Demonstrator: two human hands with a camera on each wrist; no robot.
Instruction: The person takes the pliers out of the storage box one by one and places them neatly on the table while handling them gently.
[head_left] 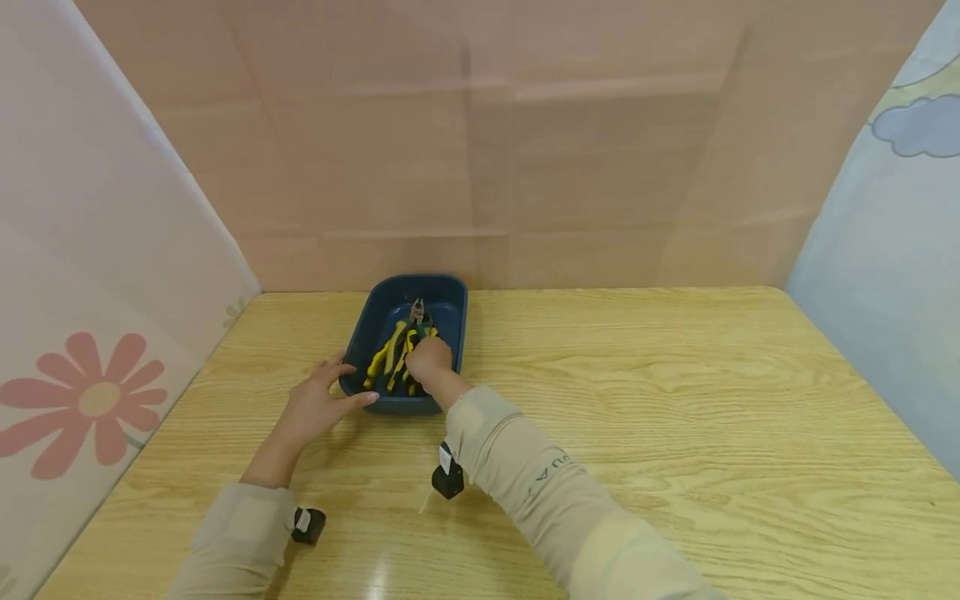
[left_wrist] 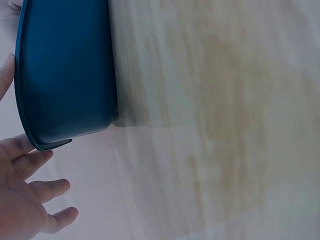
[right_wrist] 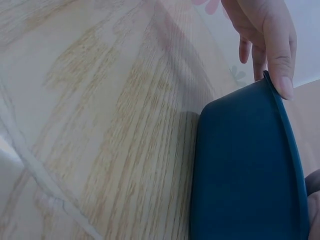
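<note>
A dark blue basin [head_left: 405, 407] stands on the table, holding several yellow-and-black handled tools [head_left: 390, 354] and pliers with metal jaws [head_left: 417, 312]. My left hand [head_left: 313, 408] touches the basin's near left corner, its fingers spread at the rim; the left wrist view shows that hand [left_wrist: 25, 190] beside the basin wall [left_wrist: 67, 70]. My right hand [head_left: 431, 360] reaches down inside the basin onto the tool handles, its fingertips hidden. From the right wrist, the basin's outer wall [right_wrist: 245, 165] shows, with my left hand [right_wrist: 265, 40] at its rim.
The basin is near the back edge of the wood-grain table [head_left: 637, 417], close to a pinkish back panel [head_left: 562, 167]. Side panels stand left, with a flower print [head_left: 97, 400], and right, with a cloud print [head_left: 922, 127]. Small black devices hang at both wrists.
</note>
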